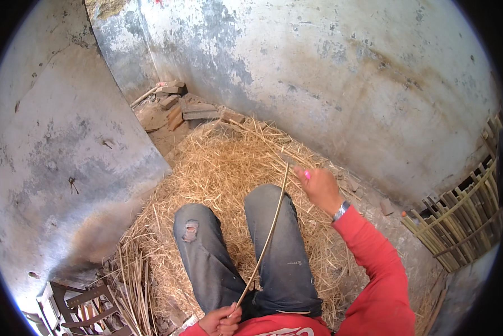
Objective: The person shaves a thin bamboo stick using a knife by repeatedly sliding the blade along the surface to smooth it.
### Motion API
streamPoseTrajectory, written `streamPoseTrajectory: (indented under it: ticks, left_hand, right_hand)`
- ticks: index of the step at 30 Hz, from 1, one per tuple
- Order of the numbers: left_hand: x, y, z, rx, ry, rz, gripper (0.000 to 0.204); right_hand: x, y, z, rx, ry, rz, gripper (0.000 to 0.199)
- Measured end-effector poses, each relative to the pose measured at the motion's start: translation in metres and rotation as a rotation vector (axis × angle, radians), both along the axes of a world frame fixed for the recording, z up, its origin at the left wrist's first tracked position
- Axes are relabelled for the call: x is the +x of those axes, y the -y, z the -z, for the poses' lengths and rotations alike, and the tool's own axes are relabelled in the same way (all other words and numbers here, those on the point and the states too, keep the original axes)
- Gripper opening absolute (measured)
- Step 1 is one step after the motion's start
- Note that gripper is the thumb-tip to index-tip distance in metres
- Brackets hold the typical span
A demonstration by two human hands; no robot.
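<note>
Shavings (218, 159) suggest progress, yet the stick (271, 235) your left hand (220, 321) grasps looks unfinished, your right hand (323, 189) clutching a pink thing (307, 175).

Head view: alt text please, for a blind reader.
A seated person grips a thin pale strip in the left hand, slanting over the right leg; the right hand is near its far end. Straw-like shavings lie spread below, beside weathered walls.
</note>
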State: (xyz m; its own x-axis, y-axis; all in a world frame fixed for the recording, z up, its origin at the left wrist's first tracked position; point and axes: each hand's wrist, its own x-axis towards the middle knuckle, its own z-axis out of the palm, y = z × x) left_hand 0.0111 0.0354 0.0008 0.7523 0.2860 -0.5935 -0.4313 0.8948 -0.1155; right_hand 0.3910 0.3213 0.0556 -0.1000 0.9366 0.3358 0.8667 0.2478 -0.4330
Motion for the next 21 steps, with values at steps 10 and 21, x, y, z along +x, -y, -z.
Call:
streamPoseTrajectory:
  ticks: [10,21]
  left_hand:
    - [0.003,-0.002,0.000,0.229,-0.161,0.039,0.036]
    - [0.073,-0.102,-0.018,0.360,-0.028,-0.026,0.036]
  right_hand:
    - [0.014,-0.027,-0.003,0.081,-0.352,0.097,0.067]
    - [-0.062,0.102,-0.001,-0.082,-0.013,-0.274,0.064]
